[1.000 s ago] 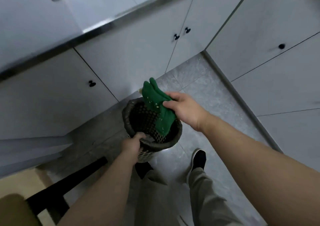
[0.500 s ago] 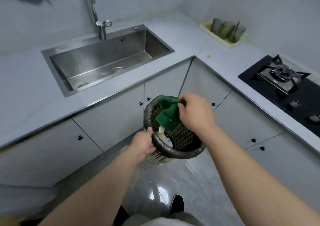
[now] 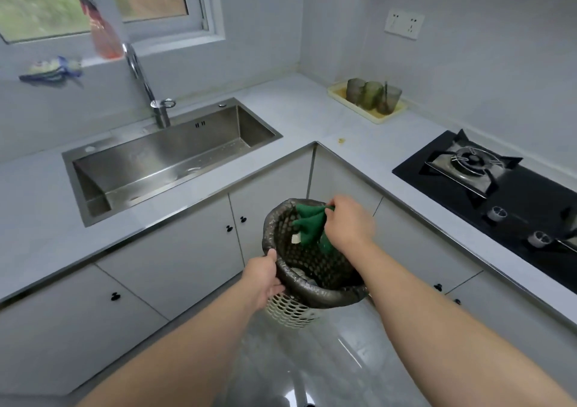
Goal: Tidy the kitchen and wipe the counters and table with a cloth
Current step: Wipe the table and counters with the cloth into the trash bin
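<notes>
At bin rim point(image 3: 315, 291), cloth point(image 3: 307, 224) in right hand point(image 3: 349, 222)

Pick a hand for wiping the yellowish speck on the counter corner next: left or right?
Right, probably: the right hand pinches the green cloth at the bin mouth, on the speck's side; the left hand grips the bin rim.

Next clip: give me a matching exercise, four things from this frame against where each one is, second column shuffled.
Things:
1 green cloth
2 bin
3 yellow tray
4 hob

Places:
A on the counter, holding glasses
B rim gripped by the left hand
C held by the right hand at the bin's mouth
D set into the counter, far right

Pairs: 1-C, 2-B, 3-A, 4-D.
</notes>
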The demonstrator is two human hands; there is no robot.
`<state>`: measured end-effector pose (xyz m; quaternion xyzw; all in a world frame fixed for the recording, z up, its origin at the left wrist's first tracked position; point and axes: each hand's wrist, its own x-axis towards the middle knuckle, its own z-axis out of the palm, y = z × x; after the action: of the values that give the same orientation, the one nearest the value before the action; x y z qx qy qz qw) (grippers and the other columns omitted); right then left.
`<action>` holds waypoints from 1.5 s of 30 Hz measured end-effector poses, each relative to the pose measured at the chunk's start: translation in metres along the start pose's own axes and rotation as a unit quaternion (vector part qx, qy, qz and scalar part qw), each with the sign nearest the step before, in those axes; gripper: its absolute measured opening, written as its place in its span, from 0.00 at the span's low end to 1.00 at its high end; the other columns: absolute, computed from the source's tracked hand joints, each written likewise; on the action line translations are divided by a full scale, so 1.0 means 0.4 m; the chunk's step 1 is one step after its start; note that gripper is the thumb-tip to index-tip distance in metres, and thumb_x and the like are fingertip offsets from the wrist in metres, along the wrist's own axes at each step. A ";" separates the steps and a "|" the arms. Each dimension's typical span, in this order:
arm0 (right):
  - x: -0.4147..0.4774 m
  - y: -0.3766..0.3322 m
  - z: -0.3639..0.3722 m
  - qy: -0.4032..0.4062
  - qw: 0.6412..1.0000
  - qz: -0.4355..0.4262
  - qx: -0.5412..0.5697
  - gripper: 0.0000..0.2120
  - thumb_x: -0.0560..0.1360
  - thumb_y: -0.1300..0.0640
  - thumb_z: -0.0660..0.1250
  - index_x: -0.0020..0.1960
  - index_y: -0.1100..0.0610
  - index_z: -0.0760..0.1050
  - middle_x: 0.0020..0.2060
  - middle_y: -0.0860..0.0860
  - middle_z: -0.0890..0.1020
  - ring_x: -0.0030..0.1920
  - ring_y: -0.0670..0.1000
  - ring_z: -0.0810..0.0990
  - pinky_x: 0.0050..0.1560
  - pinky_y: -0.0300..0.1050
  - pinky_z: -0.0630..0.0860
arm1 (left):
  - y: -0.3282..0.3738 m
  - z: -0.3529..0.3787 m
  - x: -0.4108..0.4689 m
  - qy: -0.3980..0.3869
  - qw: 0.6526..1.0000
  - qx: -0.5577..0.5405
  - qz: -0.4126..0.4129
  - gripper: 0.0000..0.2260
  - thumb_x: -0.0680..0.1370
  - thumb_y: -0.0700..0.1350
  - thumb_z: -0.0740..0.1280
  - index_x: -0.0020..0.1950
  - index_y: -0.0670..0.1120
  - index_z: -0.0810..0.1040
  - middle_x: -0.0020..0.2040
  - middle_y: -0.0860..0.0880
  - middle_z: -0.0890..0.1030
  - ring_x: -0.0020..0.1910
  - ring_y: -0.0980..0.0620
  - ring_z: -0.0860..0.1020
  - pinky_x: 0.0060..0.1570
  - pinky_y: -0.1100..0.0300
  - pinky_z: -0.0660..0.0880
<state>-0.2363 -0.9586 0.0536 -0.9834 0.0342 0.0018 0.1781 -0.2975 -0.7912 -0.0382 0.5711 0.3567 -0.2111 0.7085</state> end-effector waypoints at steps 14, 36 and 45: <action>0.155 0.136 -0.044 -0.020 0.998 0.024 0.052 0.06 0.81 0.50 0.60 0.52 0.48 0.75 0.48 0.47 0.79 0.45 0.52 0.75 0.43 0.45 0.70 | 0.066 0.167 0.078 -0.022 1.000 -0.001 -0.021 0.19 0.82 0.53 0.63 0.65 0.40 0.76 0.56 0.41 0.84 0.56 0.42 0.82 0.56 0.47 0.79; 0.633 0.078 0.002 -0.027 0.733 0.344 0.586 0.08 0.84 0.54 0.60 0.55 0.57 0.75 0.51 0.56 0.81 0.49 0.54 0.82 0.39 0.51 0.82 | 0.432 0.212 0.517 -0.051 0.994 0.069 -0.067 0.25 0.78 0.60 0.66 0.64 0.40 0.77 0.53 0.41 0.85 0.52 0.40 0.83 0.57 0.41 0.78; 0.820 0.101 0.002 -0.054 0.612 0.377 0.693 0.19 0.70 0.59 0.79 0.57 0.62 0.77 0.50 0.60 0.85 0.49 0.60 0.86 0.52 0.60 0.82 | 0.499 0.236 0.592 -0.001 0.995 0.082 -0.064 0.23 0.78 0.58 0.68 0.59 0.38 0.77 0.51 0.40 0.84 0.48 0.39 0.84 0.53 0.42 0.80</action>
<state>0.0880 -1.0178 0.0334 -0.4651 0.3834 0.0974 0.7920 0.0242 -0.8047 -0.0747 0.6032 0.3736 -0.2851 0.6444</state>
